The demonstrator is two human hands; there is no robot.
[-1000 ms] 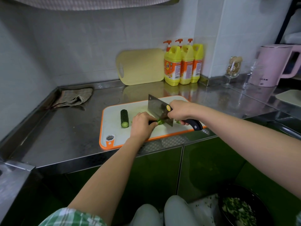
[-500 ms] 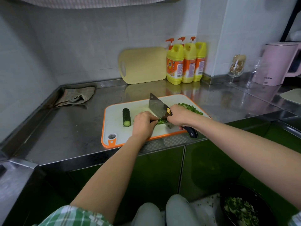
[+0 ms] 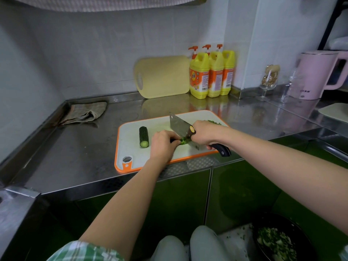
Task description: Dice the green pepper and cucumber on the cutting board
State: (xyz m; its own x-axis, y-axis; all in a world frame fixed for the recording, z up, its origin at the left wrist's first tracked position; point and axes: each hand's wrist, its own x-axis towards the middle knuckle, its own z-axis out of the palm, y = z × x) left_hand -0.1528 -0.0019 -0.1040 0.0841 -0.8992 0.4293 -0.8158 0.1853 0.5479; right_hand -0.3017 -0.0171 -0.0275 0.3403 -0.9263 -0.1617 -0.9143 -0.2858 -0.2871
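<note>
Two hands at work. Right hand (image 3: 205, 134) clamped round the cleaver (image 3: 180, 127) handle, blade edge down at the green pepper (image 3: 183, 141). Left hand (image 3: 163, 144) curled, fingertips pinning that pepper piece just at 9 o'clock of the blade. White, orange-rimmed cutting board (image 3: 131, 147) on a steel counter (image 3: 75, 151); tiled wall behind. Cloth (image 3: 84, 113) at 10 o'clock, yellow board (image 3: 163, 76) and three detergent bottles (image 3: 199, 76) at 12, pink kettle (image 3: 316, 76) at 2. Since half a second ago, both holds unchanged, blade barely shifted. Cucumber piece (image 3: 144, 136) lies at 9 o'clock of the left hand, apart from it; diced green pile (image 3: 214, 122) at 1 o'clock of the right.
</note>
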